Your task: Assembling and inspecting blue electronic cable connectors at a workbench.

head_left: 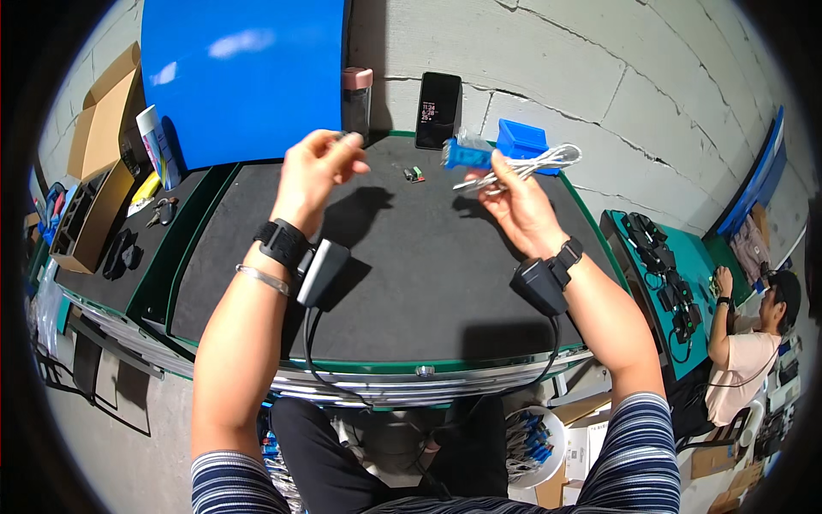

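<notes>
My right hand (520,206) holds a blue adapter cable, its blue plug housing (467,156) pointing left and its whitish cable (548,160) bundled in a loop above the palm. To the left, my left hand (317,171) is raised over the dark mat, thumb and fingertips pinched together. Something small and dark shows at those fingertips, too small to name. Between the hands, farther back, a few small green and black electronic parts (414,175) lie on the mat. Both wrists carry black straps with boxes and wires.
Along the wall stand a blue bin (522,137), a phone (438,110), a pink-lidded bottle (357,94) and a blue panel (244,81). A cardboard box (94,193) and spray can (157,146) are at left. Below, a white bucket (556,445) holds blue-ended cables. A co-worker (741,360) sits right.
</notes>
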A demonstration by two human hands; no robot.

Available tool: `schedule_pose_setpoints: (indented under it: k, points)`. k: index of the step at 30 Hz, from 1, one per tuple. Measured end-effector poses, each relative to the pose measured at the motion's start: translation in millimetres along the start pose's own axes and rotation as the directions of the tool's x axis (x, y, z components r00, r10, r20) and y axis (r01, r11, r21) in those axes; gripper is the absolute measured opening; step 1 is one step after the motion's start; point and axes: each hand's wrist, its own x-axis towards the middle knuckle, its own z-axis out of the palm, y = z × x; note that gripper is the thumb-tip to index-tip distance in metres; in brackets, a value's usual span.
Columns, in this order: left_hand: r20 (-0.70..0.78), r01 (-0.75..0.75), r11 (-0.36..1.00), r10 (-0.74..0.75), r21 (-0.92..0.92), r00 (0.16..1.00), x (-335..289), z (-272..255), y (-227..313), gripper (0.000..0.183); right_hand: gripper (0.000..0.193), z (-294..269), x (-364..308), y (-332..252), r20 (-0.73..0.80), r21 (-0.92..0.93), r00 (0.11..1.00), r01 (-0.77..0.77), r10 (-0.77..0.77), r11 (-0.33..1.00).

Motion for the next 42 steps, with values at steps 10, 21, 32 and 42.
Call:
schedule_pose_setpoints:
  k: [10,21,32,42]
  points:
    - [0.481,0.188,0.944,-0.036,-0.273,0.876,-18.3,25.4,-1.8,0.024,0.021,-11.0,3.1,-0.6,0.082,0.123,0.990,-0.127,0.117,0.984]
    - [0.505,0.206,0.965,-0.099,-0.161,0.858,-21.7,30.5,-5.5,0.031,0.022,-7.5,-1.0,6.4,0.141,-0.056,0.979,-0.138,0.144,0.989]
    - [0.524,0.183,0.978,-0.104,-0.100,0.845,-19.9,27.8,-8.9,0.036,0.026,2.9,-5.9,1.7,0.115,-0.248,0.993,-0.005,0.034,0.969]
    - [0.532,0.216,0.973,-0.138,-0.087,0.836,-18.8,28.1,-14.4,0.042,0.029,3.4,-6.6,9.1,0.090,-0.242,0.994,-0.041,0.065,0.970]
